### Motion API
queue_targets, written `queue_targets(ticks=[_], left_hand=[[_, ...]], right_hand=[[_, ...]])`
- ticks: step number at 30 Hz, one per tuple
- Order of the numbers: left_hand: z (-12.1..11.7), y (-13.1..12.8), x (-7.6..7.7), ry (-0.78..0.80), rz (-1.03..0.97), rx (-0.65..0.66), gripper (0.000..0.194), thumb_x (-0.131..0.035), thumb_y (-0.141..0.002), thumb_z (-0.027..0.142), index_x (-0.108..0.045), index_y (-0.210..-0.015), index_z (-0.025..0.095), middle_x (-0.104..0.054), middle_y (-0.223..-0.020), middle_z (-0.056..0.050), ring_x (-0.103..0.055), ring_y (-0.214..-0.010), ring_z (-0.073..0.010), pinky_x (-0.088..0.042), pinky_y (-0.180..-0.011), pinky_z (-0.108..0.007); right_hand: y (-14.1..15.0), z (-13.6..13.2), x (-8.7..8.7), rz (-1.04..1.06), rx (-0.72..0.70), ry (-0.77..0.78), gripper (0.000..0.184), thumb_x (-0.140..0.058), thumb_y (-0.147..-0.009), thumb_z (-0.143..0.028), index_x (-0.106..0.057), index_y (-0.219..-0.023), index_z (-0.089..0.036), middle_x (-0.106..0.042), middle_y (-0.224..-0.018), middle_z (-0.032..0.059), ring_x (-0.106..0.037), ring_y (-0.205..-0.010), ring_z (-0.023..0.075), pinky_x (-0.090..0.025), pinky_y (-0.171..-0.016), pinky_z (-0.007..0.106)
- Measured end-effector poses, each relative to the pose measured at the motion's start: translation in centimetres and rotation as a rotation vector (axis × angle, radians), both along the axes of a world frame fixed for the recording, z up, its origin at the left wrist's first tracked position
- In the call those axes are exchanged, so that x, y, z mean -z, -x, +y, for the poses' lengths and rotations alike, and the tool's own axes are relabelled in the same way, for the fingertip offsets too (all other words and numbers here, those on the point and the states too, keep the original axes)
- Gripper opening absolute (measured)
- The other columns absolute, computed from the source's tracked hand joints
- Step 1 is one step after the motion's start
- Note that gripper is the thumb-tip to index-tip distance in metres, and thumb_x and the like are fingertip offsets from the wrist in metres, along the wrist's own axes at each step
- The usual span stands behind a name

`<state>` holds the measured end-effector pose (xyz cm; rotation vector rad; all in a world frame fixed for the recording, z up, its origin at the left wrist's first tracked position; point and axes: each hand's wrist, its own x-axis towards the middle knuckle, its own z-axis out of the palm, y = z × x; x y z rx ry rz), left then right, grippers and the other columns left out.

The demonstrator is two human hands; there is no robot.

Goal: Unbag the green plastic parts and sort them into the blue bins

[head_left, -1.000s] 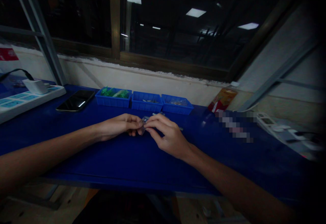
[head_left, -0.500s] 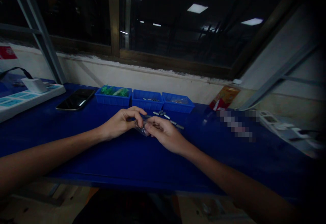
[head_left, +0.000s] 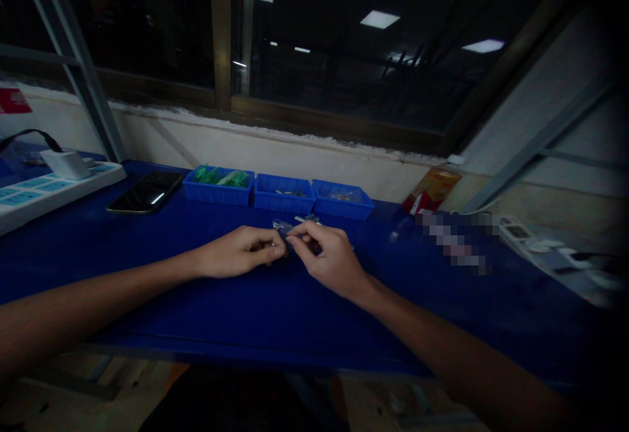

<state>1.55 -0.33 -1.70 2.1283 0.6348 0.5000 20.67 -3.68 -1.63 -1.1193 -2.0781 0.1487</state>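
Observation:
A small clear plastic bag [head_left: 282,226] shows between my two hands, above the blue table [head_left: 236,314]. My left hand [head_left: 246,250] is closed, thumb and fingers pinched at the bag's left side. My right hand [head_left: 328,252] pinches at its right side with thumb and forefinger. Most of the bag and whatever is in it are hidden by my fingers. Just behind my right hand lie several small metal pieces [head_left: 314,220], partly covered by it.
Three blue bins stand along the wall: one with green plastic packets [head_left: 219,198], one with small metal parts [head_left: 284,202], one with a clear bag [head_left: 343,207]. A phone [head_left: 145,192] and power strip [head_left: 29,206] lie left; a bottle [head_left: 432,189] stands right.
My left hand has turned over and curled its fingers, moving slightly down. My right hand has shifted a little right, and the bag now shows above the fingertips. The metal pieces are more covered.

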Motion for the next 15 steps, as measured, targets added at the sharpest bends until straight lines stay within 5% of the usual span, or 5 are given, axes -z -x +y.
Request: queue_targets(ticks=[4, 8, 11, 15], left_hand=[[-0.15, -0.21, -0.38, 0.266, -0.083, -0.087, 0.061, -0.016, -0.086, 0.057, -0.059, -0.092, 0.014, -0.056, -0.066, -0.003, -0.036, -0.048, -0.0088, -0.027, -0.045, -0.022], [-0.08, -0.29, -0.47, 0.444, -0.101, -0.169, 0.075, -0.01, -0.08, 0.066, -0.06, -0.093, 0.012, -0.059, -0.063, -0.006, -0.034, -0.043, -0.0088, -0.021, -0.043, -0.023], [0.0, -0.32, -0.36, 0.482, -0.158, -0.175, 0.07, -0.016, -0.081, 0.065, -0.061, -0.085, 0.012, -0.059, -0.064, -0.006, -0.034, -0.044, -0.0085, -0.021, -0.044, -0.023], [0.0, -0.36, -0.04, 0.42, -0.218, -0.22, 0.038, -0.043, -0.082, 0.047, -0.055, -0.072, 0.012, -0.054, -0.066, -0.001, -0.038, -0.05, -0.0076, -0.025, -0.046, -0.022]], right_hand=[[0.14, -0.2, -0.17, -0.012, -0.029, -0.093, 0.012, -0.05, -0.08, -0.021, -0.062, -0.079, -0.018, -0.065, -0.069, 0.001, -0.058, -0.058, 0.0104, -0.044, -0.057, 0.022], [0.19, -0.27, -0.29, 0.008, -0.086, -0.162, 0.013, -0.051, -0.08, -0.02, -0.064, -0.081, -0.019, -0.068, -0.077, 0.0014, -0.062, -0.066, 0.011, -0.047, -0.062, 0.024], [0.0, -0.27, -0.3, -0.036, -0.136, -0.171, 0.015, -0.05, -0.081, -0.02, -0.064, -0.084, -0.019, -0.068, -0.078, 0.001, -0.062, -0.07, 0.0114, -0.047, -0.066, 0.025], [-0.24, -0.05, -0.04, -0.135, -0.162, -0.135, 0.016, -0.05, -0.082, -0.023, -0.065, -0.088, -0.02, -0.067, -0.078, 0.0019, -0.061, -0.069, 0.0122, -0.046, -0.065, 0.026]])
